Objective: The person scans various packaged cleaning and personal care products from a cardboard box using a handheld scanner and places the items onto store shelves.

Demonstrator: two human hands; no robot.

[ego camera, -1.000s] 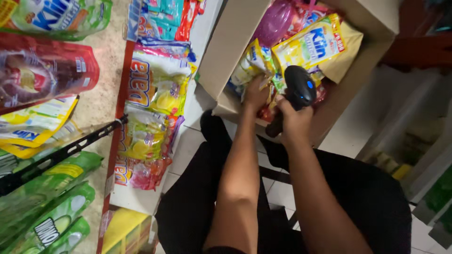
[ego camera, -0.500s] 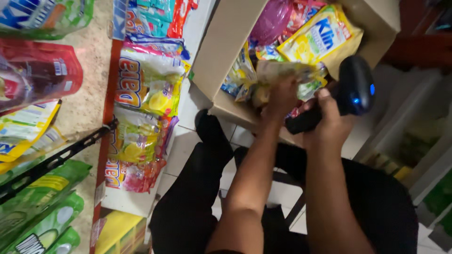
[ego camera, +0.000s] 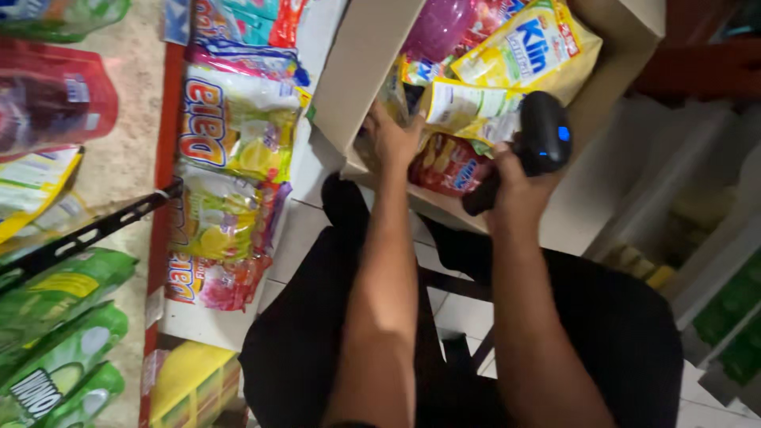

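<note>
Both hands dropping back toward the cardboard box; I'm seeing left hand grasping a yellow pouch at the box's near edge, right hand clenching the black scanner just beside it.

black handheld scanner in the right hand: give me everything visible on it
The scanner is a black, plastic-looking, pistol-shaped unit with a rounded head and a small lit blue spot on that head. Its handle slants down to the left and is gripped by the right hand, which hides most of the handle. It is held over the near edge of the open cardboard box, its head close to a yellow pouch. No cable is visible. Its scan window cannot be seen.
</note>
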